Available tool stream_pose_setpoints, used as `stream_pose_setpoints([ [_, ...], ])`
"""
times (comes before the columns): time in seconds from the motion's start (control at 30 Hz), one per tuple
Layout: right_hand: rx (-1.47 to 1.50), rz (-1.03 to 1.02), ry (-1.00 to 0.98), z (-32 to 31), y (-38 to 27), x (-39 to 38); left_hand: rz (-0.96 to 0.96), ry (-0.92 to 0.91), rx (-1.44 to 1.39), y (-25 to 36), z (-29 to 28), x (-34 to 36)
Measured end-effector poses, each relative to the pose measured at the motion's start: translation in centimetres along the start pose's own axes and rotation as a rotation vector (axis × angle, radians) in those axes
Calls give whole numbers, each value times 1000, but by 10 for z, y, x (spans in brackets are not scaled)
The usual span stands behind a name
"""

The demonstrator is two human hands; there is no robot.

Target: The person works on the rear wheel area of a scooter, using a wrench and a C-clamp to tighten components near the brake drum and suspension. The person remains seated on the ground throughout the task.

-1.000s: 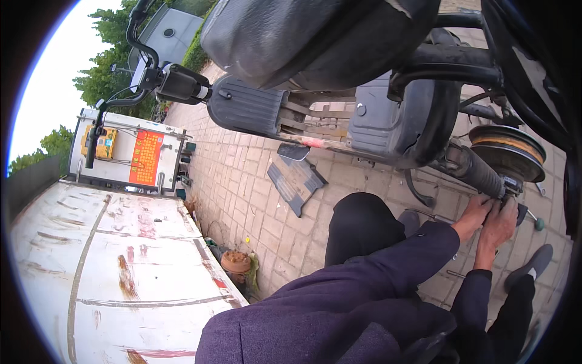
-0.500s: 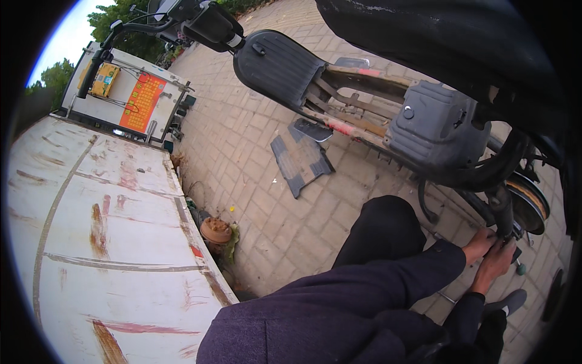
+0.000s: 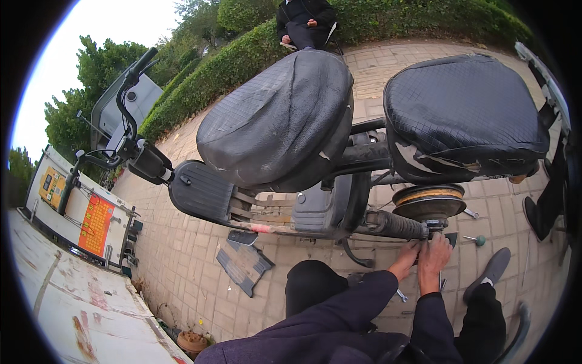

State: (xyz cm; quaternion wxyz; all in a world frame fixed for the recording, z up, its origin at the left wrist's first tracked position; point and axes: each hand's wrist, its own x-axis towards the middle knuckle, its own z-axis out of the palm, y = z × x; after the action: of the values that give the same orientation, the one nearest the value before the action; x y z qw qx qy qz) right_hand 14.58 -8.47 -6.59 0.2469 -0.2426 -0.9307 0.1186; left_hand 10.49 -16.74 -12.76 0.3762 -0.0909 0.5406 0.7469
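Both hands work at the rear of a black electric scooter (image 3: 327,206), by the foot of its shock absorber (image 3: 397,224). My left hand (image 3: 405,261) has its fingers curled in low under that end; what they grip is hidden. Right beside it, my right hand (image 3: 434,258) is closed, fingertips up against the metal fitting (image 3: 434,225) below the damper. Anything inside its fingers cannot be made out. A wheel rim without a tire (image 3: 429,203), with a rusty orange band, sits just behind the fitting. A small dark flat piece (image 3: 451,238) shows beside my right hand.
On the paving lie a green-handled screwdriver (image 3: 479,240), a wrench (image 3: 471,213) and another wrench (image 3: 402,295). A grey footboard mat (image 3: 242,264) is at the left. Two torn black seats (image 3: 282,118) overhang the frame. A person (image 3: 306,24) sits behind; a white truck bed (image 3: 66,303) stands left.
My view has swung up and to the right, bringing the seats, hedge and seated person into sight. Both hands stay together at the shock absorber's lower end.
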Motion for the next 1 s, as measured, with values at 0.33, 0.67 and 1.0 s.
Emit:
stream_pose_setpoints([
  [0.33,227,566,22,29,148,-70,-94,69,-22,-7,6,10],
  [0.67,-385,312,-732,106,202,-252,-188,172,159,-2,-12,-23],
  [1.0,-302,-14,-815,126,233,-272,-79,-109,329,32,-3,-89],
])
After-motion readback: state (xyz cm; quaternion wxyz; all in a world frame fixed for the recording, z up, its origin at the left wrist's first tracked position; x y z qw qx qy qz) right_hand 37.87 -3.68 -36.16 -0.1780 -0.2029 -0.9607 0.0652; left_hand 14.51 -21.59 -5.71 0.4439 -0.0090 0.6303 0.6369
